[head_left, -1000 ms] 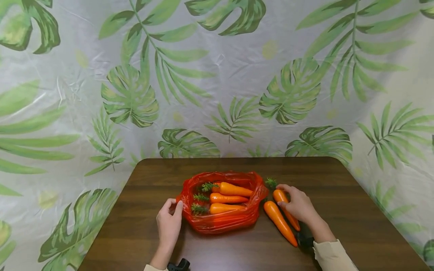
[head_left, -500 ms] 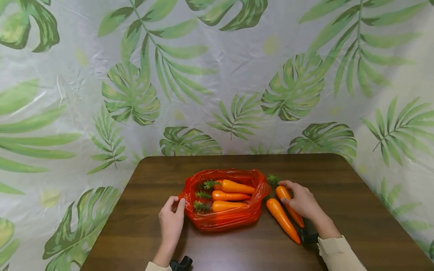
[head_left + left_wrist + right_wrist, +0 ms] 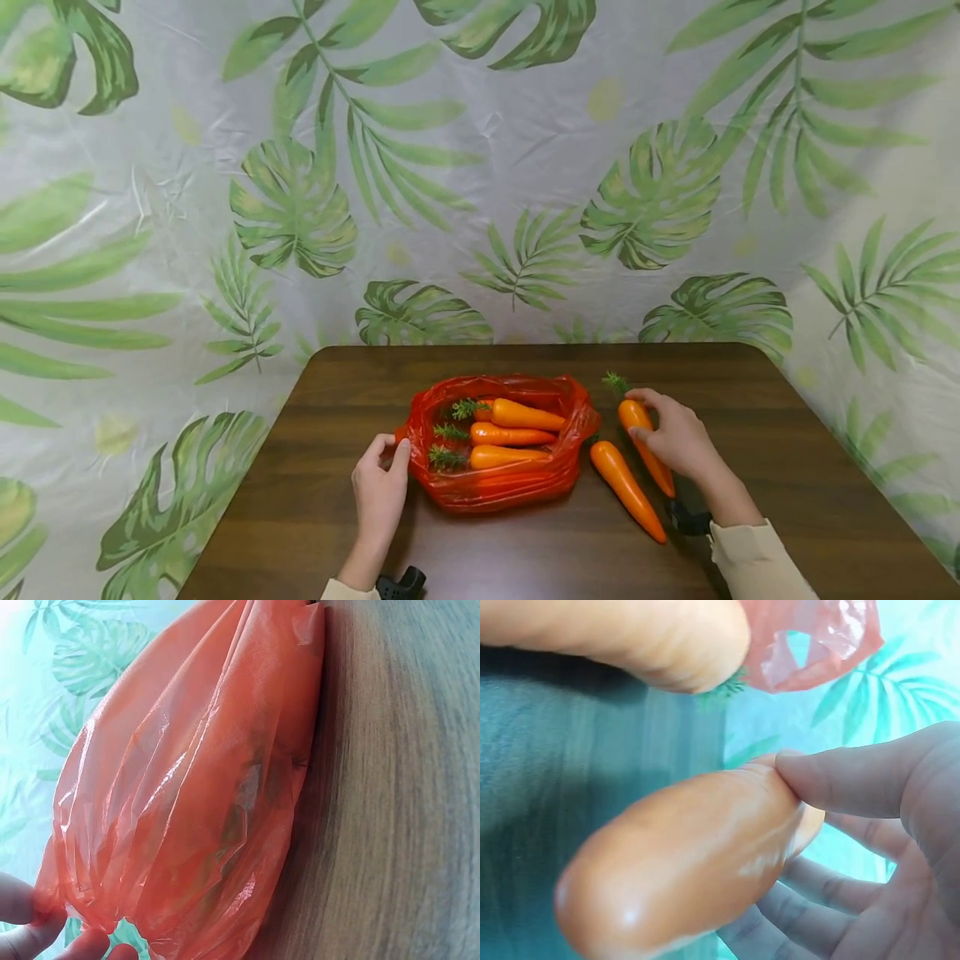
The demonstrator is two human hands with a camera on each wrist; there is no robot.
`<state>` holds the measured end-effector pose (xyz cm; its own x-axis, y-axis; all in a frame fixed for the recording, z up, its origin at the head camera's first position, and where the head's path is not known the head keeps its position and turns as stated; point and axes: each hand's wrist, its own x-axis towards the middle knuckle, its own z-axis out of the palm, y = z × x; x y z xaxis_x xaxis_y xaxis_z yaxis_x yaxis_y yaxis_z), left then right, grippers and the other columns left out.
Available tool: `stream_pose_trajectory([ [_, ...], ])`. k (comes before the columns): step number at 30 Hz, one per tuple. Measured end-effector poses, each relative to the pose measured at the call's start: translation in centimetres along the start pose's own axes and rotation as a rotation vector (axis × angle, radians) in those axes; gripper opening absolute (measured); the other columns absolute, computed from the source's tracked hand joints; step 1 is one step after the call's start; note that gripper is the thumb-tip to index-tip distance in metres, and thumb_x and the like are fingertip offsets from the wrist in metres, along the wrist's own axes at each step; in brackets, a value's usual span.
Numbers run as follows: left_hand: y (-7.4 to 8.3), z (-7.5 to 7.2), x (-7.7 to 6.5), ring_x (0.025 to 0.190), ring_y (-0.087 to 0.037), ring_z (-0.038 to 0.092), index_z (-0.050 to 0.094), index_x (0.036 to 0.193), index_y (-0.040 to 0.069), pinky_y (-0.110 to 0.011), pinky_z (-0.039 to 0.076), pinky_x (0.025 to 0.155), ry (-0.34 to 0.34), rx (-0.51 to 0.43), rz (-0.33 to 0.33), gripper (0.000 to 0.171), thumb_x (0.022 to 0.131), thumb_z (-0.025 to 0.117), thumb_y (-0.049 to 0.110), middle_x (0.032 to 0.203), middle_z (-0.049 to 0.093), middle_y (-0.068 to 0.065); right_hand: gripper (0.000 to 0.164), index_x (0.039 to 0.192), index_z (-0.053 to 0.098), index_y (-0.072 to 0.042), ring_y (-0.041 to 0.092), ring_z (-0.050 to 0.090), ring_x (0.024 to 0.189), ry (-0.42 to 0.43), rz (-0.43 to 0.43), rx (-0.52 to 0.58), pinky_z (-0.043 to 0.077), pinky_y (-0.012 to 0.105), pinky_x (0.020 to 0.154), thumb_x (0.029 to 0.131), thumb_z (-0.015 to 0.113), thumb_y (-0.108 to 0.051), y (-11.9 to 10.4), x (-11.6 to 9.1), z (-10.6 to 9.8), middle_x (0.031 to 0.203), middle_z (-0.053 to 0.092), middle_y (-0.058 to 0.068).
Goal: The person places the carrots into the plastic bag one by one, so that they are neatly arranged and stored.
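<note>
A red plastic bag (image 3: 517,492) lies open on the table, with several carrots inside, such as the middle carrot (image 3: 512,435), their green tops toward the left. My left hand (image 3: 381,487) pinches the bag's left end between thumb and fingers; the left wrist view shows the gathered red plastic (image 3: 172,787) at the fingertips. To the right of the bag, my right hand (image 3: 677,435) grips a carrot (image 3: 651,457) near its leafy end, thumb on one side and fingers on the other. A second carrot (image 3: 628,492) lies between that hand and the bag, its top hidden at the bag's edge.
The dark wooden table (image 3: 525,550) has its far edge just behind the bag. Beyond it hangs a leaf-patterned curtain (image 3: 420,183). A black wrist strap (image 3: 401,583) shows at the left wrist and another black strap (image 3: 688,518) at the right.
My right hand has shifted slightly right with its carrot, whose green top has come away from the bag and the other carrot. The left hand stays at the bag.
</note>
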<state>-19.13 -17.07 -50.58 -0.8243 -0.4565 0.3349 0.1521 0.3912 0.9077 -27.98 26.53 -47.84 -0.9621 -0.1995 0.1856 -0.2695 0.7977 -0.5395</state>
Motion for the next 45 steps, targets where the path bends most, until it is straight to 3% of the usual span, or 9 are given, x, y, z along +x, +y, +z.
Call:
stream_pose_trajectory([
  [6,-0.1,0.1,0.0,0.095,-0.026,0.071,0.069,0.092,0.010,-0.041,0.057,0.081,0.000,0.005,0.008,0.004,0.095,0.071,0.013,0.097,0.073,-0.006,0.054,0.138,0.055,-0.012,0.034,0.063,0.094,0.019,-0.010,0.027,0.050,0.045,0.068,0.088,0.077,-0.013,-0.4,0.0,-0.7,0.124,0.063,0.019],
  [11,-0.2,0.2,0.0,0.096,-0.027,0.070,0.069,0.093,0.010,-0.047,0.057,0.083,-0.002,0.000,0.006,0.005,0.095,0.071,0.013,0.098,0.073,-0.007,0.054,0.138,0.053,-0.012,0.031,0.063,0.088,0.035,-0.009,0.044,0.050,0.042,0.065,0.089,0.076,-0.012,-0.9,0.0,-1.2,0.125,0.061,0.022],
  [17,-0.1,0.2,0.1,0.095,-0.028,0.071,0.069,0.093,0.009,-0.048,0.057,0.083,0.001,0.003,0.005,0.005,0.095,0.071,0.013,0.098,0.074,-0.008,0.054,0.138,0.053,-0.012,0.033,0.062,0.089,0.058,-0.005,0.055,0.052,0.041,0.064,0.089,0.076,-0.012,-1.6,0.1,-1.8,0.124,0.061,0.022],
  [27,-0.1,0.2,0.0,0.091,-0.028,0.071,0.070,0.091,0.010,-0.044,0.058,0.080,0.015,0.022,0.029,0.006,0.095,0.071,0.015,0.094,0.074,-0.008,0.055,0.138,0.053,-0.014,0.026,0.063,0.077,0.068,0.001,0.093,0.052,0.036,0.058,0.089,0.077,-0.011,-2.2,0.2,-2.3,0.128,0.060,0.023],
  [33,-0.2,0.2,0.1,0.091,-0.027,0.071,0.070,0.091,0.010,-0.037,0.056,0.076,0.013,0.030,0.028,0.005,0.094,0.072,0.013,0.093,0.074,-0.007,0.056,0.140,0.051,-0.016,0.029,0.070,0.083,0.065,-0.004,0.142,0.056,0.038,0.060,0.090,0.075,-0.010,-2.7,0.2,-2.9,0.131,0.057,0.024],
  [45,0.0,0.2,-0.2,0.093,-0.027,0.070,0.070,0.090,0.010,-0.047,0.057,0.081,0.016,0.034,0.025,0.005,0.094,0.071,0.013,0.093,0.073,-0.006,0.056,0.141,0.051,-0.019,0.034,0.072,0.090,0.079,0.003,0.203,0.058,0.040,0.062,0.091,0.076,-0.012,-3.9,0.1,-3.4,0.134,0.055,0.024],
])
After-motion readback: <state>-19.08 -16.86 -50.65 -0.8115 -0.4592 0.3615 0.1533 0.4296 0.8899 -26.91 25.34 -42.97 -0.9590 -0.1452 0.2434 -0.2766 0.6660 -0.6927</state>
